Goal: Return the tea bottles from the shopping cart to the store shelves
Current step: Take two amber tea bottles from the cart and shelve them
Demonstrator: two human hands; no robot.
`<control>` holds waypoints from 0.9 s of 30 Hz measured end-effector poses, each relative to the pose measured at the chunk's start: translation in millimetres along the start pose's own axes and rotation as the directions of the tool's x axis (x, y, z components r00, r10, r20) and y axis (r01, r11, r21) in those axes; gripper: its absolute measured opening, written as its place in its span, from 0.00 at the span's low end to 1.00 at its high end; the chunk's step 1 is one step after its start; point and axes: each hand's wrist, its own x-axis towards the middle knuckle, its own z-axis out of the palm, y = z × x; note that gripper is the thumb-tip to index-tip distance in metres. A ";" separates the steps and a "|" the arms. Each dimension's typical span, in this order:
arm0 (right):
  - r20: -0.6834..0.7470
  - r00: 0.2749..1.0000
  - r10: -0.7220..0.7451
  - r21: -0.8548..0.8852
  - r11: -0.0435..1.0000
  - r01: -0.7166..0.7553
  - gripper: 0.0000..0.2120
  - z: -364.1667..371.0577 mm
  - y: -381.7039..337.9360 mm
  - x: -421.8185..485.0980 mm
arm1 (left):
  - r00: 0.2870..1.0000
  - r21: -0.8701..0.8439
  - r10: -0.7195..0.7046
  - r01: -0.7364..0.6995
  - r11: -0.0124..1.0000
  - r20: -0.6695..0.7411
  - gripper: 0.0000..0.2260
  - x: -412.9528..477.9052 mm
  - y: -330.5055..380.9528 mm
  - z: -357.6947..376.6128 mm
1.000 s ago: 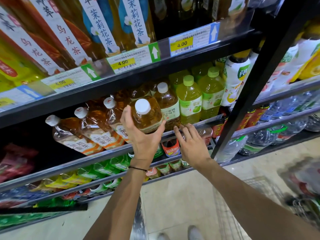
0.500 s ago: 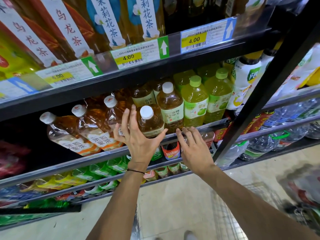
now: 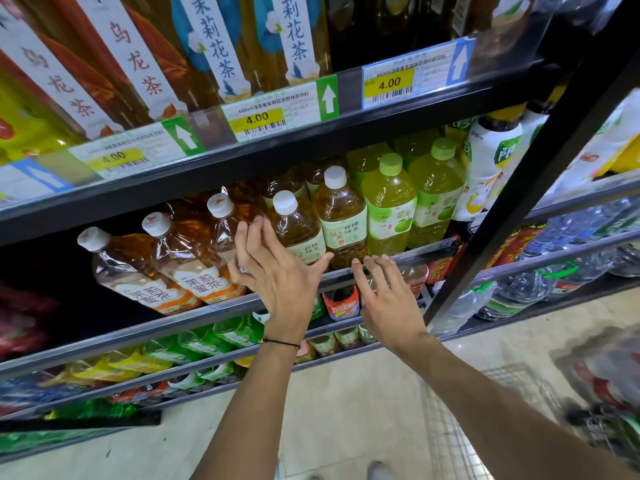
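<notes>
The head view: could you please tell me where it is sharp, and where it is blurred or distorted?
In the head view, the left hand, right hand and white-capped tea bottle are sharp; the shopping cart at lower right is blurred; the wide-angle lens bows the shelf edge; the leftmost price tag looks soft.

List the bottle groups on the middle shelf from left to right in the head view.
From the left: amber bottles with orange-and-white labels → white-capped amber bottles with pale green labels → lime-green bottles with green caps → white bottle.
</notes>
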 end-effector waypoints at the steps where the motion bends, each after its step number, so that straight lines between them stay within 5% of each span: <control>1: 0.005 1.000 0.001 -0.004 1.000 -0.001 0.46 0.2 -0.2 0.0 | 1.000 0.005 -0.010 0.010 1.000 0.008 0.57 -0.5 0.9 0.1; 19: 0.038 0.999 0.006 -0.011 1.000 -0.005 0.51 -16.1 -2.7 -0.9 | 0.977 0.159 0.143 -0.168 0.973 0.161 0.52 1.9 -9.4 -24.1; 27: 0.110 0.994 0.020 -0.007 1.000 -0.019 0.41 -36.0 -9.7 3.8 | 0.935 0.208 0.154 -0.227 0.951 0.319 0.51 12.8 -1.4 -29.9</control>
